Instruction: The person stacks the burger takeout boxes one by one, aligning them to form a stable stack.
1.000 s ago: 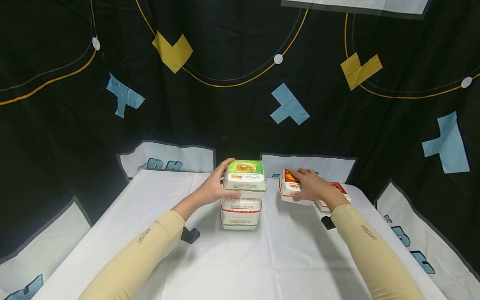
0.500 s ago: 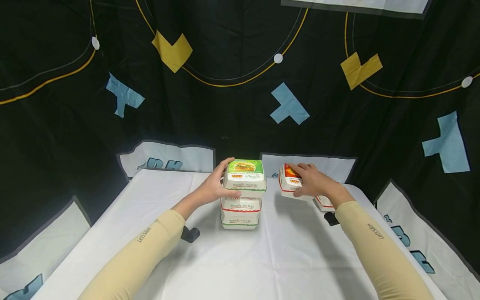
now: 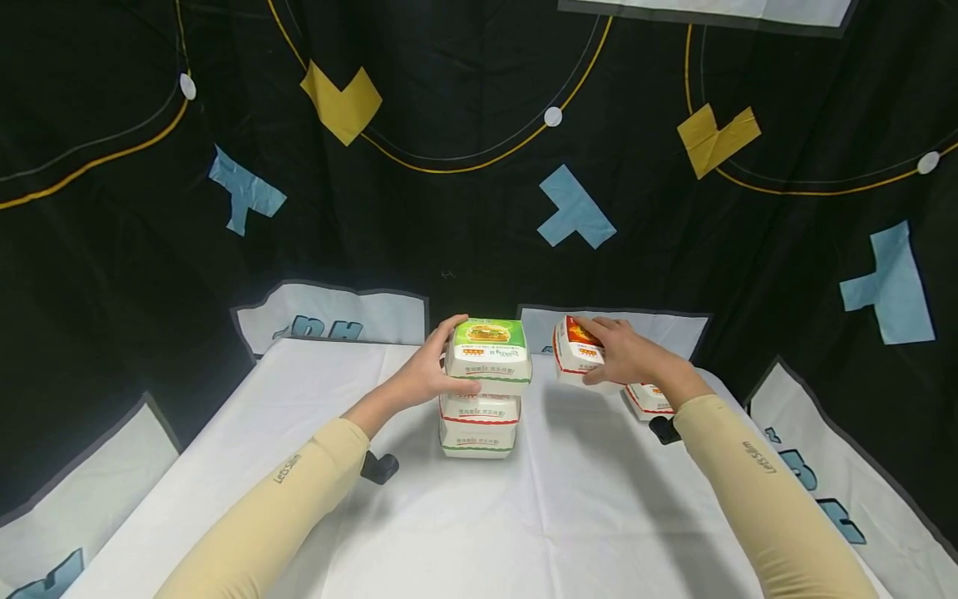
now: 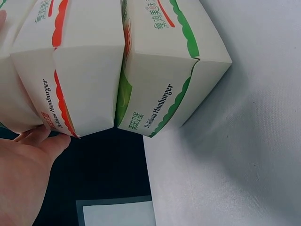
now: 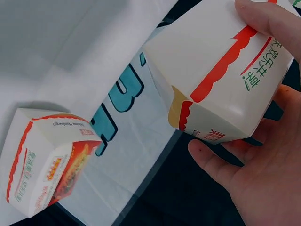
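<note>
A stack of burger boxes stands in the middle of the table: a green-topped box (image 3: 489, 358), a red-edged box (image 3: 480, 421) under it and a green-edged box (image 4: 160, 70) at the bottom. My left hand (image 3: 430, 370) grips the upper part of the stack, thumb in front and fingers behind; in the left wrist view those fingers reach the red-edged box. To the right, my right hand (image 3: 624, 353) holds a red-topped burger box (image 5: 225, 70) above the table, thumb on one side and fingers on the other. Below that wrist another red-topped box (image 5: 51, 160) sits on the table.
The white-covered table (image 3: 479, 524) ends at a black curtain (image 3: 449, 233) with coloured tape and yellow cords. Small black objects lie near the left forearm (image 3: 379, 469) and the right wrist (image 3: 664, 430).
My right hand has lifted the red-topped box slightly, up and away from the other red-topped box, which shows beneath it. The left hand and the stack have stayed in place.
</note>
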Tool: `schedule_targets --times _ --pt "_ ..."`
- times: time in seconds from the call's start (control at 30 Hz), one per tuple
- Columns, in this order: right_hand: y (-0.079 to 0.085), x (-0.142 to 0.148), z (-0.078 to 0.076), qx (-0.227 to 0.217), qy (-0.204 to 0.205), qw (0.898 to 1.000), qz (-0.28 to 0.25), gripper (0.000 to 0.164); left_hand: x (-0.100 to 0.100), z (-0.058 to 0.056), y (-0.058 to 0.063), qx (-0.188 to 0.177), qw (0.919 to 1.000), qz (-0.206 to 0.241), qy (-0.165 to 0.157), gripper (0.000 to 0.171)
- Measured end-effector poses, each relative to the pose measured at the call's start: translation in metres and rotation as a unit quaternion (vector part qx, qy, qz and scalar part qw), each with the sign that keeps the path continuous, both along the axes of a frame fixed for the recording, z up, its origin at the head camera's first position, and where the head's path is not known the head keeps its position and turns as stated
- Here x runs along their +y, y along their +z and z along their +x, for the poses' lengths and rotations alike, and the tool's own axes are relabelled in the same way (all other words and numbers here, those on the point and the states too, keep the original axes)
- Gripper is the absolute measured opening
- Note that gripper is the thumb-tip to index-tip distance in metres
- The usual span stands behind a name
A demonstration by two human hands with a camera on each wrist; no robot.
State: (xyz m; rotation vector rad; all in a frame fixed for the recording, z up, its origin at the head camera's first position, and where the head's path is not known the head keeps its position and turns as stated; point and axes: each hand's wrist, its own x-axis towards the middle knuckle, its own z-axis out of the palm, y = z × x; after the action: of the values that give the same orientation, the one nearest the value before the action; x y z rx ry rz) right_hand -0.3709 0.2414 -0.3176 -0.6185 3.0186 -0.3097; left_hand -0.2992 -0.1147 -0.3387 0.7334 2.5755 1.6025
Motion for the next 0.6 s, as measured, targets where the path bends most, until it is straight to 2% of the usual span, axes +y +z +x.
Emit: schedule_targets --times 0.3,0.53,0.6 --pt "0.014 -0.005 0.007 0.014 0.008 1.000 0.010 0.102 0.000 -0.001 -0.001 0.002 1.0000 0.000 0.001 0.107" --pt "0.022 -0.006 0.008 0.007 0.005 1.000 -0.005 0.105 -0.003 -0.028 -0.026 0.000 1.0000 -0.001 0.009 0.113" --pt "0.025 -0.006 0.009 0.009 0.007 1.000 -0.011 0.105 -0.004 -0.030 -0.030 0.005 0.9999 -0.001 0.011 0.113"
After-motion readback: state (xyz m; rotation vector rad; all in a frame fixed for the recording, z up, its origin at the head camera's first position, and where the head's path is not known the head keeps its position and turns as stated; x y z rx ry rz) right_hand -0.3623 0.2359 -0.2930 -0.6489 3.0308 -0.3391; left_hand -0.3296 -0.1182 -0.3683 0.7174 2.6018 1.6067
